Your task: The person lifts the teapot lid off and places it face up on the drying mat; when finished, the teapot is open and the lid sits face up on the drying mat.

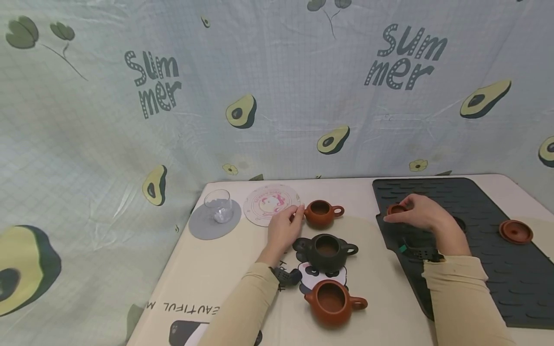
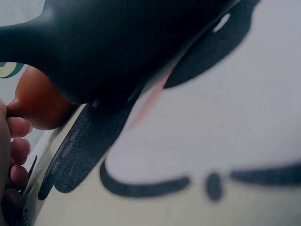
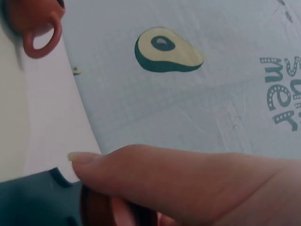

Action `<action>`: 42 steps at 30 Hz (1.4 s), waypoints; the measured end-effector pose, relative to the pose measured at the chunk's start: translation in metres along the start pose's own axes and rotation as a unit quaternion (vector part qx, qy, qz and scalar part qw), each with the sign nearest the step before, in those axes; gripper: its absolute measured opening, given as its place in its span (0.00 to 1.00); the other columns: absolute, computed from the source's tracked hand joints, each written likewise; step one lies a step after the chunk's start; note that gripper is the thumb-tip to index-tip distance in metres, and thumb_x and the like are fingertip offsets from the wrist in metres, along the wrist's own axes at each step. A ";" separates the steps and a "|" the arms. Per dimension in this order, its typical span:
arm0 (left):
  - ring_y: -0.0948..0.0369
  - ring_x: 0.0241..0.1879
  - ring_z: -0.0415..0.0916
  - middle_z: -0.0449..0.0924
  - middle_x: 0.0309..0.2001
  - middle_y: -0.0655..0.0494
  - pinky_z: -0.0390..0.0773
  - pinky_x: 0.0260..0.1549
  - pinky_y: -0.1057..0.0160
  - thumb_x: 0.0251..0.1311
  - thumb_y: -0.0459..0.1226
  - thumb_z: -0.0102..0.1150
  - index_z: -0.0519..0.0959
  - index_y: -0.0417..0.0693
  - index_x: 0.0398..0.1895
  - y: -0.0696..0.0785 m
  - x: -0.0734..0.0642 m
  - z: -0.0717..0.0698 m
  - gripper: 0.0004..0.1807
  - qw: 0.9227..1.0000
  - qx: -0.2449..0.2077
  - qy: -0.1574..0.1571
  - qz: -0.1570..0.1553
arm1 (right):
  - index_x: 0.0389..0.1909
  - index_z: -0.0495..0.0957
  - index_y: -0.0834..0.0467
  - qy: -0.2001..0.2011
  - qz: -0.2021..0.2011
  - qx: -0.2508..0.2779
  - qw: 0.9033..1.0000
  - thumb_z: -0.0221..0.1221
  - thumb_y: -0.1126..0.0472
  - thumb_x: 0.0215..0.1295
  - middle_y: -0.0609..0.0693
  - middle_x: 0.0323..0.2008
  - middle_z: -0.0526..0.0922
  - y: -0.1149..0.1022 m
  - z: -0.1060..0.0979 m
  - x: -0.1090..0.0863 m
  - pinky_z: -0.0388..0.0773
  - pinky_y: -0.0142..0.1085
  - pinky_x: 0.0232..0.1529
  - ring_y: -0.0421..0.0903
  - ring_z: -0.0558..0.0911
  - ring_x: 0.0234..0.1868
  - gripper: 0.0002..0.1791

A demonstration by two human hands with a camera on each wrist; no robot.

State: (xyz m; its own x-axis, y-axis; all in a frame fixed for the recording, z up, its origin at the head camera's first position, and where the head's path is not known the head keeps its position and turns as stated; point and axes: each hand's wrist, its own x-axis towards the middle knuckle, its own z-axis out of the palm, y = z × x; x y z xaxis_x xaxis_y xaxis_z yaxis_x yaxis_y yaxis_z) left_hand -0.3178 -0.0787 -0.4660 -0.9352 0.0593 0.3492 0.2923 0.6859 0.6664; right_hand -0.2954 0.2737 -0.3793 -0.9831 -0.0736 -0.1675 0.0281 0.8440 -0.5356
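Note:
My left hand (image 1: 285, 230) pinches the short spout of the farthest reddish-brown teapot (image 1: 320, 221); its curled fingers (image 2: 19, 149) show below the spout in the left wrist view. That teapot has no lid on and its handle points right. Over the dark mat, my right hand (image 1: 421, 212) holds a small reddish-brown teapot lid (image 1: 396, 209) between thumb and fingers. In the right wrist view the lid (image 3: 99, 209) is partly hidden by the thumb. A black teapot (image 1: 327, 263) and another reddish-brown teapot (image 1: 331, 315), both open-topped, stand in line nearer me.
The dark ridged mat (image 1: 510, 283) covers the right side of the table. On it lie reddish-brown lids (image 1: 516, 232) and a dark round piece (image 1: 461, 224) half hidden behind my right wrist. A glass cup (image 1: 218, 206) stands on a grey round mat (image 1: 201, 226), beside a pink-patterned round mat (image 1: 255, 204).

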 end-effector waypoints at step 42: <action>0.61 0.26 0.69 0.72 0.21 0.64 0.66 0.28 0.61 0.77 0.53 0.48 0.80 0.57 0.27 -0.002 0.002 0.010 0.21 1.000 -0.010 0.005 0.003 | 0.62 0.68 0.72 0.082 0.010 -0.014 0.996 0.66 0.39 0.64 0.76 0.59 0.71 0.005 -0.007 -0.010 0.70 0.66 0.51 0.74 0.72 0.57 0.43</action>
State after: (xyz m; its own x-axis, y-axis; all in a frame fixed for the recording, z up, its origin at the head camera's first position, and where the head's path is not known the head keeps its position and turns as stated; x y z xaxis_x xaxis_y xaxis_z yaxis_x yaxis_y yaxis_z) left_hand -0.3225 -0.0730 -0.4730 -0.9317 0.0563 0.3588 0.3012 0.6715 0.6770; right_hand -0.2866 0.2823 -0.3741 -0.9988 0.0300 -0.0385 0.0455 0.8596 -0.5090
